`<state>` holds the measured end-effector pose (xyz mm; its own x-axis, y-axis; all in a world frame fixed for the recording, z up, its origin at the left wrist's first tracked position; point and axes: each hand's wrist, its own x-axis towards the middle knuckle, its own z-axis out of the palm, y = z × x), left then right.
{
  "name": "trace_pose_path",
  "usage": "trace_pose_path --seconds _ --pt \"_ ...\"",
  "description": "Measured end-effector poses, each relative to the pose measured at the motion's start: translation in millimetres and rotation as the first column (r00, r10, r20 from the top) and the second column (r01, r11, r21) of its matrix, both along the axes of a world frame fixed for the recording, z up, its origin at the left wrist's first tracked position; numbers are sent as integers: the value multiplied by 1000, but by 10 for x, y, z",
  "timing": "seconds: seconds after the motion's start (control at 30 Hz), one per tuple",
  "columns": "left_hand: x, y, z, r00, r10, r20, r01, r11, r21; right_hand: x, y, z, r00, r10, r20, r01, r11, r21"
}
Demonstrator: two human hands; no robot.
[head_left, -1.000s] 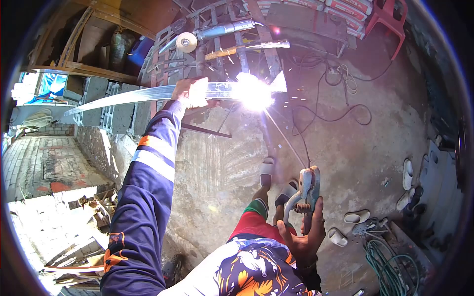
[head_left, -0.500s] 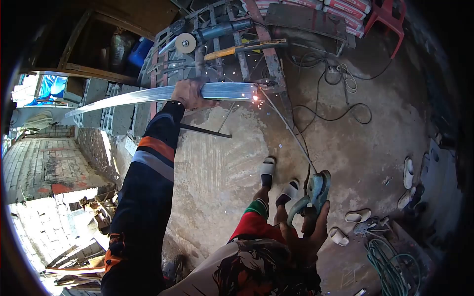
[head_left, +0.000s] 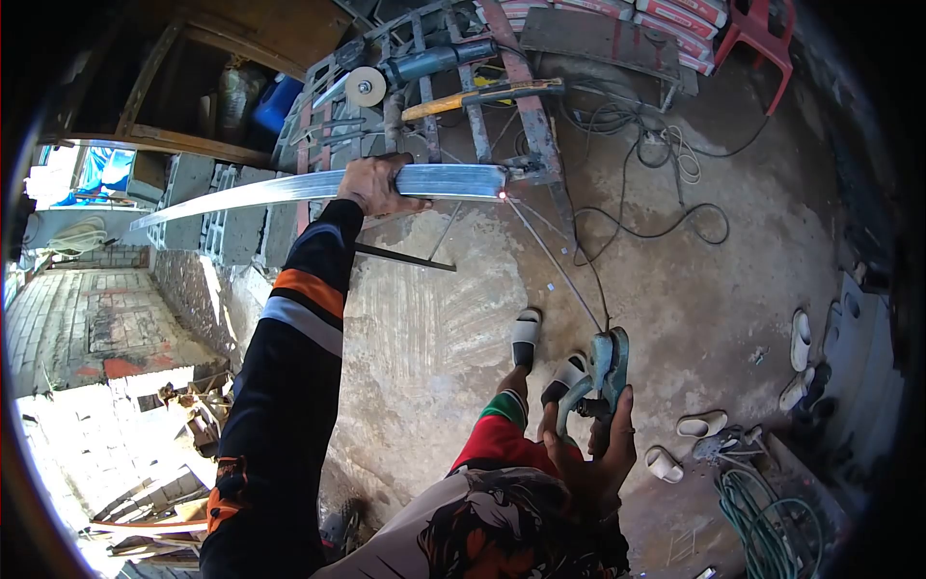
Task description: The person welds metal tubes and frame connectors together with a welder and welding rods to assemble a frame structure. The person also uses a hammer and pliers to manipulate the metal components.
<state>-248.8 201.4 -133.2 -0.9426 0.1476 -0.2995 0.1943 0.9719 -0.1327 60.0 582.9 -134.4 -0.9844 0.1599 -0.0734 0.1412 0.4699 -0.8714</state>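
Observation:
My left hand [head_left: 374,183] is closed around a long silvery metal tube [head_left: 449,180], which runs off to the left over the grey blocks. In my right hand [head_left: 600,454] is a greenish welding electrode holder [head_left: 608,362], its handle partly hidden by my fingers. A thin welding rod [head_left: 555,256] reaches from the holder's jaws up to the lower corner of the tube's right end. A small reddish glow shows where the rod's tip meets that corner. Beneath the tube lies a metal rack [head_left: 473,116].
On the rack rest an angle grinder [head_left: 439,60] and a yellow-handled hammer [head_left: 482,98]. Dark cables [head_left: 666,227] curl over the concrete floor at the right. Concrete blocks [head_left: 231,217] support the tube's left part. Slippers [head_left: 701,424] and a coiled green hose [head_left: 757,516] lie lower right.
The bright sparks at the tube's end have shrunk to a small glow. The rod's tip sits slightly lower on the end, and my right hand has shifted slightly left and up.

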Motion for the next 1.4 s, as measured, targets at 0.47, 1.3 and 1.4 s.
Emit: trace_pose_path --seconds 0.47,1.3,1.4 --pt "25 -16 -49 992 -68 -102 74 996 54 -65 48 40 999 29 -14 -29 999 14" --pt "1 -93 -67 996 -61 -58 67 991 116 -3260 477 -676 907 -368 -205 44 567 -822" --pt "-19 -121 -85 997 -63 -40 68 990 123 -4191 350 -883 913 -323 -249 -90 436 -896"
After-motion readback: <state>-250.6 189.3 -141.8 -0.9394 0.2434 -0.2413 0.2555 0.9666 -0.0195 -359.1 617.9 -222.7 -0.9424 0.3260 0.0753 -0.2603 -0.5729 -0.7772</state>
